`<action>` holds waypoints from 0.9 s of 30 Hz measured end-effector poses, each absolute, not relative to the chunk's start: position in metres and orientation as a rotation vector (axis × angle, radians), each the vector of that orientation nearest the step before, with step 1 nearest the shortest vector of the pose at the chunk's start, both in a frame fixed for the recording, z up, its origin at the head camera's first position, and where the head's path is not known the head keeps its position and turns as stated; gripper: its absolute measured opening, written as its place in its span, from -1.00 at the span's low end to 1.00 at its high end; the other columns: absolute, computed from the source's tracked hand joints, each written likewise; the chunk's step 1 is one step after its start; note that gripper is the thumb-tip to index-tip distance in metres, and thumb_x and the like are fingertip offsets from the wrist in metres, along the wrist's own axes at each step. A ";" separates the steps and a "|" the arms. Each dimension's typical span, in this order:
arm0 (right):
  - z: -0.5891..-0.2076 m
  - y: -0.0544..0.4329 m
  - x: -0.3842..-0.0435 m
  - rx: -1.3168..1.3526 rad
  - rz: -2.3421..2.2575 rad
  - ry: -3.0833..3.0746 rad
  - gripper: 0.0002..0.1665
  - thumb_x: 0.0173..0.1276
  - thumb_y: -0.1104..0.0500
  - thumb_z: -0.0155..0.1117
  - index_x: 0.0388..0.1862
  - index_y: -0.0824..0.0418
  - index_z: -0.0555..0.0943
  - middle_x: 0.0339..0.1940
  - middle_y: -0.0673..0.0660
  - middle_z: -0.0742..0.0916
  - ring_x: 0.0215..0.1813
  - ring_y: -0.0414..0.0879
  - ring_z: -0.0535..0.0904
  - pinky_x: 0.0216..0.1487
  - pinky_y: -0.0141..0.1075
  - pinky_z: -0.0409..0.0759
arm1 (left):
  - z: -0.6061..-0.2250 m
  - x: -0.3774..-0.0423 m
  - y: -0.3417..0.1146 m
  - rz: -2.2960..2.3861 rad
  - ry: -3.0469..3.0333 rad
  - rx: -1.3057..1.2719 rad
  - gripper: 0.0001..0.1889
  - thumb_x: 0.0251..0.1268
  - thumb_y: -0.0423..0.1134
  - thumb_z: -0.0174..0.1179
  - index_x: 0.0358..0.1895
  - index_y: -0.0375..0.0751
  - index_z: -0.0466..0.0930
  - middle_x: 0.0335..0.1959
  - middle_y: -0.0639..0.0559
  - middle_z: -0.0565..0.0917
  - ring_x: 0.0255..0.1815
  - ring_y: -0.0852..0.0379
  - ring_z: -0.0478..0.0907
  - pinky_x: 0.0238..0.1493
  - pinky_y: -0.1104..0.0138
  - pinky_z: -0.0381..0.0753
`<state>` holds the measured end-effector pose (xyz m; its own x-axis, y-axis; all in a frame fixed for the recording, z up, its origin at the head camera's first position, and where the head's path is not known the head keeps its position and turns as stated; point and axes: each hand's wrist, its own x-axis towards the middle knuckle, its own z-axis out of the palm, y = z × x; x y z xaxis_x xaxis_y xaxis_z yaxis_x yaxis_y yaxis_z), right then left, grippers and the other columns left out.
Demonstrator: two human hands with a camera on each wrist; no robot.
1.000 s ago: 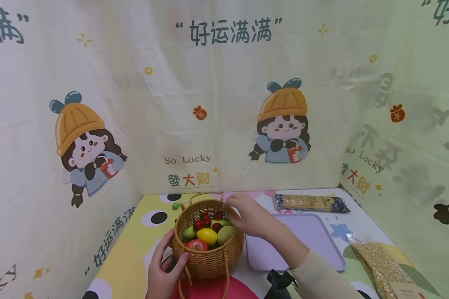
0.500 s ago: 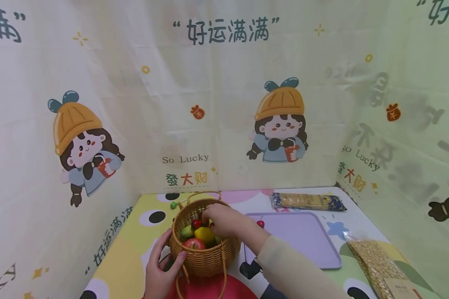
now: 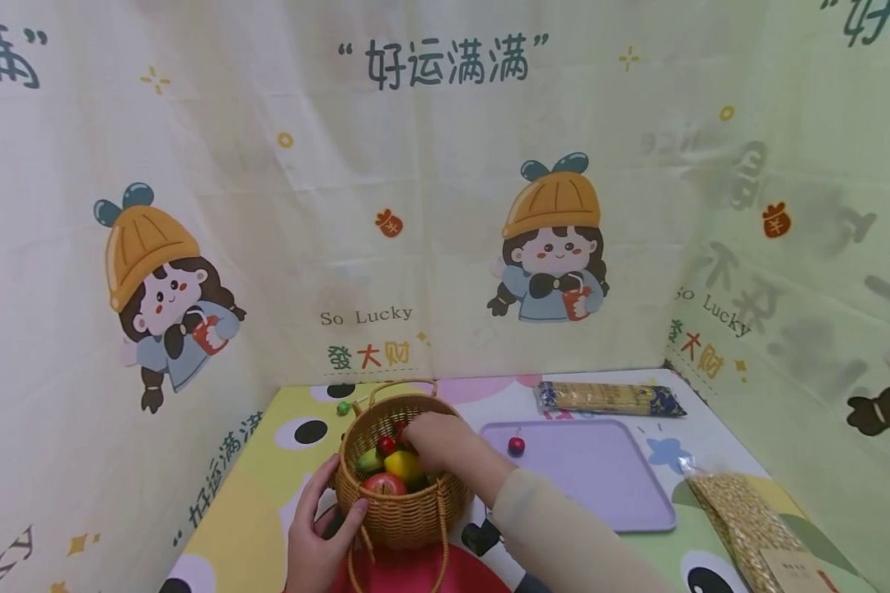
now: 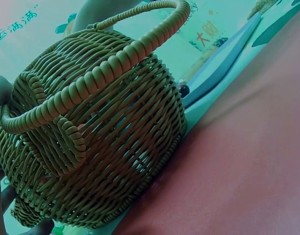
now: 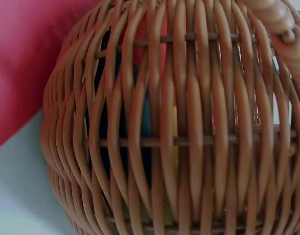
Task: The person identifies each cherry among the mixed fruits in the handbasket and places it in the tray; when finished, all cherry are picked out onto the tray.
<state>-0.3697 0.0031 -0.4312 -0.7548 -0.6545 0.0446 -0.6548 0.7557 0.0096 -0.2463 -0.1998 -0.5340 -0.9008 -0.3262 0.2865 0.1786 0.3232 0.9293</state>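
Observation:
A round wicker basket [image 3: 415, 515] of fruit stands in front of me; its weave fills much of both wrist views. My left hand [image 3: 315, 527] holds its left side, the thumb near the front rim. My right hand [image 3: 441, 449] reaches down inside over the fruit; its fingertips are hidden, and I cannot tell whether they hold anything. Visible in the basket are a red apple [image 3: 383, 484], a yellow lemon [image 3: 404, 468], a green fruit [image 3: 371, 461] and a cherry [image 3: 386, 445]. Another cherry [image 3: 516, 446] lies on the lilac tray [image 3: 601, 486], right of the basket.
Behind the tray lies a packet of noodles [image 3: 608, 399]. A bag of pale grains [image 3: 749, 527] sits at the right. A small green item [image 3: 344, 408] is behind the basket on the left. Patterned cloth walls [image 3: 445, 247] enclose the table.
My right hand has moved left and down from the basket's right rim to inside it. The cherry on the tray has come into view. My left hand keeps its hold.

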 end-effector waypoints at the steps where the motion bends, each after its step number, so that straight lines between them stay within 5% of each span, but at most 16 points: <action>1: -0.433 0.003 -0.369 1.072 -0.001 -2.904 -0.91 0.36 0.09 0.61 -0.22 -0.05 0.81 -0.28 -0.14 0.76 -0.22 -0.20 0.57 -0.03 -0.29 0.67 | -0.535 -0.247 -0.200 -1.605 -2.168 0.126 -0.25 0.50 -0.06 0.52 0.67 0.29 0.42 0.61 0.22 0.47 0.42 0.41 0.44 0.20 0.51 0.68; 8: -0.438 0.001 -0.366 1.058 -0.019 -2.881 -0.84 0.34 0.06 0.63 -0.12 -0.09 0.85 -0.20 -0.11 0.80 -0.17 -0.19 0.63 0.01 -0.27 0.72 | -0.537 -0.246 -0.201 -1.606 -2.147 0.116 -0.24 0.49 -0.11 0.53 0.67 0.28 0.43 0.59 0.23 0.47 0.41 0.41 0.45 0.15 0.59 0.66; 16: -0.435 0.000 -0.366 1.072 0.115 -2.882 -0.77 0.28 0.14 0.70 -0.13 -0.02 0.83 -0.19 -0.08 0.73 -0.19 -0.21 0.53 -0.05 -0.35 0.69 | -0.535 -0.246 -0.203 -1.613 -2.170 0.123 -0.24 0.49 -0.05 0.52 0.68 0.30 0.41 0.61 0.21 0.45 0.45 0.39 0.41 0.26 0.40 0.71; 27: -0.432 0.010 -0.371 1.040 0.460 -2.756 -0.83 0.39 0.24 0.54 -0.07 0.07 0.80 -0.14 -0.06 0.69 -0.13 -0.21 0.60 0.03 -0.31 0.74 | -0.538 -0.248 -0.201 -1.612 -2.167 0.119 -0.24 0.49 -0.01 0.52 0.67 0.31 0.42 0.61 0.21 0.47 0.45 0.41 0.43 0.24 0.43 0.68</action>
